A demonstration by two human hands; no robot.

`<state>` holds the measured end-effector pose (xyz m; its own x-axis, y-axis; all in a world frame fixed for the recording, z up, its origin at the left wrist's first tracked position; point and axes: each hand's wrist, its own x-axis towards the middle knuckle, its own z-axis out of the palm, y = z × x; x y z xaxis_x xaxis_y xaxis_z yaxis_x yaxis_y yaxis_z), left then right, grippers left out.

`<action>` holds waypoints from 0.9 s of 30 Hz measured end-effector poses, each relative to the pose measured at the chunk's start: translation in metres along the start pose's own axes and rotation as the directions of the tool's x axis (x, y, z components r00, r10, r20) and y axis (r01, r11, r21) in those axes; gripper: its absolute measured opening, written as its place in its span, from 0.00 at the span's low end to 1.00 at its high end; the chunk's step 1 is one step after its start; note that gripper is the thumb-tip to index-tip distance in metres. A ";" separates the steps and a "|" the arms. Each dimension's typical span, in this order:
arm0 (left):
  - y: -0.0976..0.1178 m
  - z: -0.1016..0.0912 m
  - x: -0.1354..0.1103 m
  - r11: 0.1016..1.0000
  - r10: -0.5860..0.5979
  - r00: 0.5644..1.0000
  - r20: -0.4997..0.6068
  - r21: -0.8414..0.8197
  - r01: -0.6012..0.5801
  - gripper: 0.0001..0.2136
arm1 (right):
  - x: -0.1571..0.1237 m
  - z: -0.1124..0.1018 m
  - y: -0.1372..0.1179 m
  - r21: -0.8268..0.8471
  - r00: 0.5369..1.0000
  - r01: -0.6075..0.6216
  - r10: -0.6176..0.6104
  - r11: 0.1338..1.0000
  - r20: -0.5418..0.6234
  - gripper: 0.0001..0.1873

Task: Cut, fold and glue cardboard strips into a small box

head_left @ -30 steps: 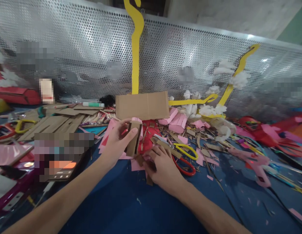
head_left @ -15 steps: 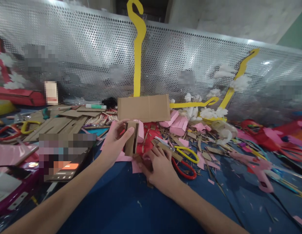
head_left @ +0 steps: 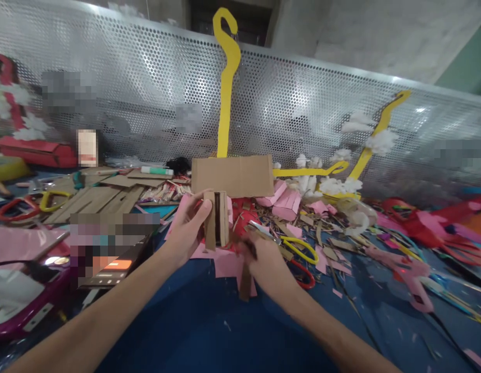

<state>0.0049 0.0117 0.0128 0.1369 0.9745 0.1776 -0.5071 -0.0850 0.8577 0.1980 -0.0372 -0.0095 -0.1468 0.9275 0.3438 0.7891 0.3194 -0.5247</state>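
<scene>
My left hand (head_left: 188, 228) is closed round a small cardboard box (head_left: 222, 220), thumb on its front. The box stands upright and shows a dark, narrow opening between its cardboard walls. Close to its lower right edge is my right hand (head_left: 259, 259), blurred, with the fingertips drawn together. Something brown shows at those fingertips, too smeared to name. Beneath the right hand, a cardboard strip (head_left: 245, 284) lies across pink paper (head_left: 226, 265). Red material (head_left: 246, 210) spreads behind the box.
Behind stands a wide cardboard piece (head_left: 232, 176) with a tall yellow hook (head_left: 225, 103). Scissors (head_left: 302, 251) lie beside my right hand, among scraps. A pink glue gun (head_left: 404, 269) is at right. Cardboard sheets (head_left: 96, 199) and a phone (head_left: 112, 264) are at left.
The small box has turned in my left hand, so more of its opening faces me. My right hand has moved up and right. The view has shifted slightly.
</scene>
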 end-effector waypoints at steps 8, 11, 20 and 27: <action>-0.008 -0.002 -0.001 0.998 -0.056 0.998 0.020 0.020 0.056 0.22 | -0.010 -0.034 0.017 0.637 0.998 -0.017 0.052 0.770 -0.036 0.12; -0.010 0.001 -0.006 0.995 -0.084 0.996 0.040 0.062 0.081 0.23 | -0.018 -0.034 0.006 0.698 0.999 -0.040 0.030 0.715 0.027 0.15; -0.018 0.005 -0.017 0.985 -0.146 0.967 0.208 0.117 0.124 0.18 | -0.027 -0.025 -0.003 0.694 0.990 -0.124 0.038 0.709 0.138 0.16; -0.019 0.007 -0.022 0.983 -0.160 0.949 0.271 0.130 0.128 0.17 | -0.029 -0.024 0.001 0.679 0.982 -0.175 0.081 0.713 0.169 0.17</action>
<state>0.0173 -0.0090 -0.0045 0.4417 0.8823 0.1626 -0.3705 0.0143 0.9287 0.2174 -0.0681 -0.0015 -0.1811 0.9697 0.1642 0.1833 0.1973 -0.9630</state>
